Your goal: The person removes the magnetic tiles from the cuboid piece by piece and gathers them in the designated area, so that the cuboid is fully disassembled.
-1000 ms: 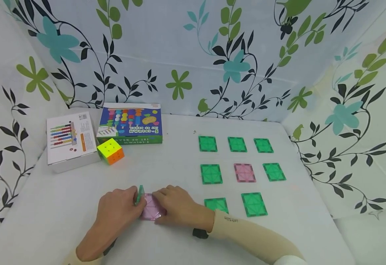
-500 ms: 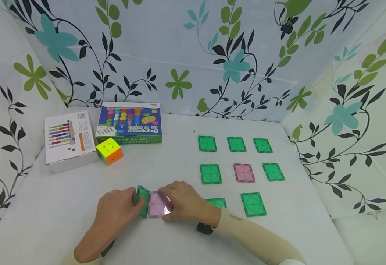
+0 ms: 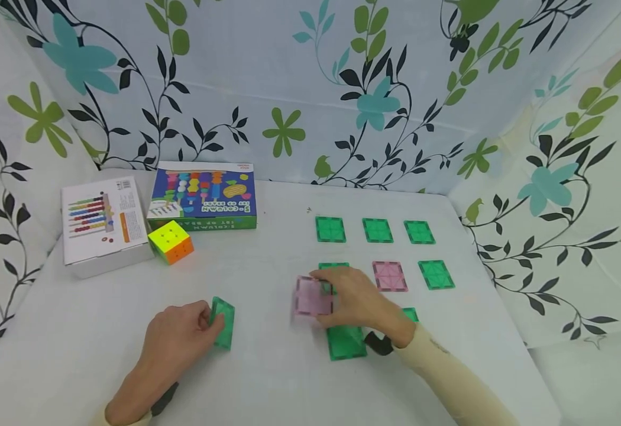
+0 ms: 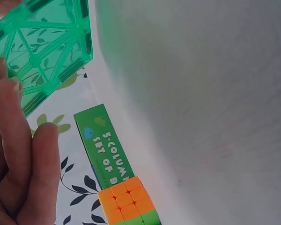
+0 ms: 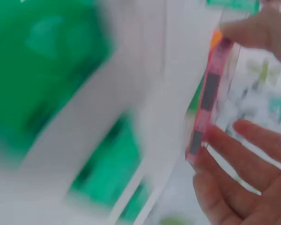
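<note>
My left hand (image 3: 174, 343) pinches a clear green square tile (image 3: 222, 322) and holds it tilted near the table's front; in the left wrist view the green tile (image 4: 37, 54) sits against my fingertips (image 4: 18, 136). My right hand (image 3: 361, 302) grips a pink square tile (image 3: 313, 296) by its edges, just above the table, beside the laid-out tiles; the right wrist view shows the pink tile (image 5: 210, 98) edge-on and blurred. On the table lie several green tiles (image 3: 377, 230) in rows, with one pink tile (image 3: 390, 276) in the middle row.
A white box (image 3: 103, 228), a blue and green toy box (image 3: 204, 195) and a colour cube (image 3: 171, 241) stand at the back left. Flower-patterned cloth walls (image 3: 310, 89) close in the white table (image 3: 268, 378) on three sides.
The two tiles have come apart. My right hand has carried the pink tile to the right, toward the laid-out tiles. My left hand keeps the green tile near where it was.
</note>
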The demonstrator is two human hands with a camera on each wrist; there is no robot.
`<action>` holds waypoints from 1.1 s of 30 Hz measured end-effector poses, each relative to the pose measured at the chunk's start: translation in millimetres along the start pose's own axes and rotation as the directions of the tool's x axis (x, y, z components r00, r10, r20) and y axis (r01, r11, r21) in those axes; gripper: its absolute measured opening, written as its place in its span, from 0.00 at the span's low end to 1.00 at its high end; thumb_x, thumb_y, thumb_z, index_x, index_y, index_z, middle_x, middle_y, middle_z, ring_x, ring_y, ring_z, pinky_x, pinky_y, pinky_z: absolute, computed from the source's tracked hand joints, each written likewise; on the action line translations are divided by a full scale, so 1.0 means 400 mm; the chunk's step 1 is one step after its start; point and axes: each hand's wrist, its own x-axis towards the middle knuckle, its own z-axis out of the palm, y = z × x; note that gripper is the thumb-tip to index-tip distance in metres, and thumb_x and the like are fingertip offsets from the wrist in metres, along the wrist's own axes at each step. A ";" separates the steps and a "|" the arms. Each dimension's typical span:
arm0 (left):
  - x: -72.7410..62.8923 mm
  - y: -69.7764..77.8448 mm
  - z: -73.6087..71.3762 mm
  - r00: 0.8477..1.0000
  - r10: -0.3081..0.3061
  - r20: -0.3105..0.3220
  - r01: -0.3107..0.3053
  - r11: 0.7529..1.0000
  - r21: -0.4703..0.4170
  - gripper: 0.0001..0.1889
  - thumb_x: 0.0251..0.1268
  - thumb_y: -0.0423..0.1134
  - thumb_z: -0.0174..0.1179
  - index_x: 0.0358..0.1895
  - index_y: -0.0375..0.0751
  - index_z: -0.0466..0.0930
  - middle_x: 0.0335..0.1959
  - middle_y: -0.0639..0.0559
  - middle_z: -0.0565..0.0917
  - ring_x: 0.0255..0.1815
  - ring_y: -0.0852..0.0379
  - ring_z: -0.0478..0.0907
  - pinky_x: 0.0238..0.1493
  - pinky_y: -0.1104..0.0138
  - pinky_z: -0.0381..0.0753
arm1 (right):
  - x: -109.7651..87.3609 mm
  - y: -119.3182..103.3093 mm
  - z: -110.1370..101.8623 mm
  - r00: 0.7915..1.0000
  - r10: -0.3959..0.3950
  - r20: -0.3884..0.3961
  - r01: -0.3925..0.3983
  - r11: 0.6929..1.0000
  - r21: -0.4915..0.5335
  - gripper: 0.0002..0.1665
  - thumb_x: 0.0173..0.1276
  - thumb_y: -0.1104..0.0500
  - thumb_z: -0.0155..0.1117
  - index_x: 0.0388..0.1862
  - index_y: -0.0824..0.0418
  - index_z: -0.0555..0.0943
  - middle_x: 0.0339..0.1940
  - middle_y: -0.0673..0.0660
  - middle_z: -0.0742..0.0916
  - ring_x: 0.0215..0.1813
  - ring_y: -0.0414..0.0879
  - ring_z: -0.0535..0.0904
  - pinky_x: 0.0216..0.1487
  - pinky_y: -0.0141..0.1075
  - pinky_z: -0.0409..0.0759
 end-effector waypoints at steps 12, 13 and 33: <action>0.007 -0.011 0.004 0.998 -0.006 0.070 0.005 1.000 0.010 0.14 0.69 0.50 0.62 0.29 0.45 0.80 0.14 0.56 0.71 0.18 0.57 0.67 0.22 0.68 0.58 | -0.308 0.371 -0.144 0.932 0.363 0.014 -0.360 0.927 -0.103 0.51 0.46 0.55 0.86 0.69 0.64 0.75 0.55 0.60 0.87 0.56 0.56 0.82 0.55 0.56 0.84; 0.007 -0.010 0.004 0.998 -0.004 0.069 0.003 1.000 0.009 0.14 0.69 0.50 0.62 0.29 0.45 0.80 0.14 0.56 0.71 0.18 0.57 0.67 0.22 0.68 0.58 | -0.328 0.387 -0.148 0.923 0.383 0.022 -0.378 0.918 -0.121 0.51 0.45 0.56 0.87 0.69 0.64 0.75 0.54 0.60 0.88 0.55 0.56 0.82 0.54 0.56 0.84; 0.010 -0.007 0.003 0.997 0.010 0.074 -0.010 1.000 0.005 0.14 0.68 0.49 0.63 0.27 0.46 0.78 0.13 0.57 0.70 0.17 0.57 0.67 0.21 0.68 0.58 | -0.445 0.442 -0.123 0.943 0.324 0.078 -0.285 0.906 -0.312 0.56 0.36 0.65 0.88 0.69 0.68 0.73 0.60 0.69 0.85 0.60 0.66 0.83 0.59 0.59 0.81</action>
